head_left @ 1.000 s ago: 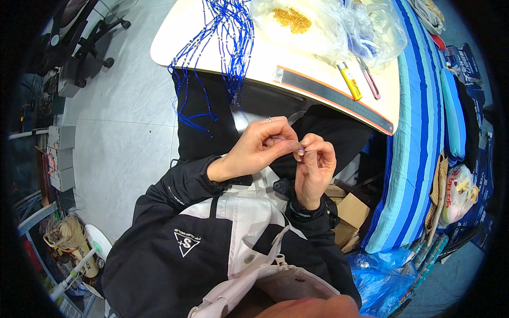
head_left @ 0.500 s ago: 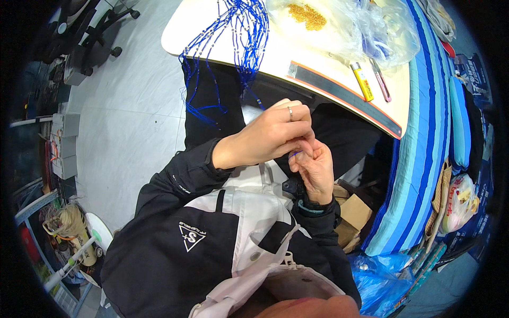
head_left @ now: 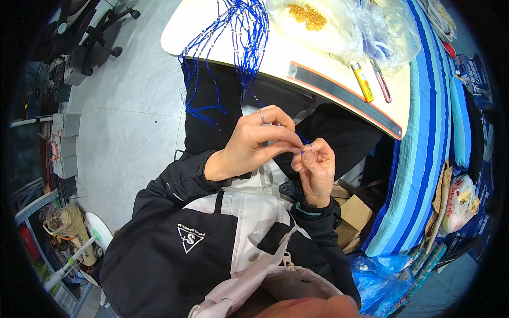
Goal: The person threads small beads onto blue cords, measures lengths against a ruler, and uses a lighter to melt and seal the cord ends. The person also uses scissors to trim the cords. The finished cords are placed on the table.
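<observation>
Both: left hand (head_left: 254, 143) & right hand (head_left: 314, 169) pinch thin blue cord (head_left: 303, 140).

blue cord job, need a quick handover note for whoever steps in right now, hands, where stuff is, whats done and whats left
Left hand: fingertips pinched on the blue cord, ring on one finger.
Right hand: pinching the same cord end, fingertips meeting the left's, held above the lap.
Things: the cord leads up to a bundle of beaded blue strands draped over the white table edge. Gold beads sit in a clear bag; a yellow lighter and a long ruler lie on the table.
Done: many strands already carry beads.
Left: probably finishing the cord end in hand; the exact step is too small to tell.
</observation>
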Demonstrator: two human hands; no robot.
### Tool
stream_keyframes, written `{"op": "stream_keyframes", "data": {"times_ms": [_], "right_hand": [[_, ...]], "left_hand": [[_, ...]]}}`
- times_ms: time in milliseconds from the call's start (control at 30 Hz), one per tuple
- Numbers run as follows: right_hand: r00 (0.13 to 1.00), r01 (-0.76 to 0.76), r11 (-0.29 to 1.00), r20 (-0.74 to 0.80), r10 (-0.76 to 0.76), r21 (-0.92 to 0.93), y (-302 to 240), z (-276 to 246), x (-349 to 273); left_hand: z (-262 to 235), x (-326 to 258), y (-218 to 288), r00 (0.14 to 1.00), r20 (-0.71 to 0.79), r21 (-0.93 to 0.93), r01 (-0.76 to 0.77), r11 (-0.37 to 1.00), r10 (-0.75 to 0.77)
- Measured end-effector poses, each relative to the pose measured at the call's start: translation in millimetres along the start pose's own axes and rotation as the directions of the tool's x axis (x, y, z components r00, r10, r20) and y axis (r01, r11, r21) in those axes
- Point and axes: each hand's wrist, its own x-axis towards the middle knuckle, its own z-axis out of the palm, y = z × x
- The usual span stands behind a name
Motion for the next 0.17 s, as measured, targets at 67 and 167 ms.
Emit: {"op": "stream_keyframes", "data": {"times_ms": [67, 167], "right_hand": [[1.000, 0.020, 1.000, 0.007, -0.020, -0.001, 1.1, 1.1, -0.5], [0.997, 0.073, 0.997, 0.034, -0.073, -0.016, 2.2, 1.1, -1.5]], "left_hand": [[0.4, -1.6, -0.1, 0.999, -0.005, -0.013, 0.046, 0.999, -0.046], [-1.2, -2.6, -1.9, 0.992, 0.037, -0.083, 0.125, 0.989, -0.122]]}}
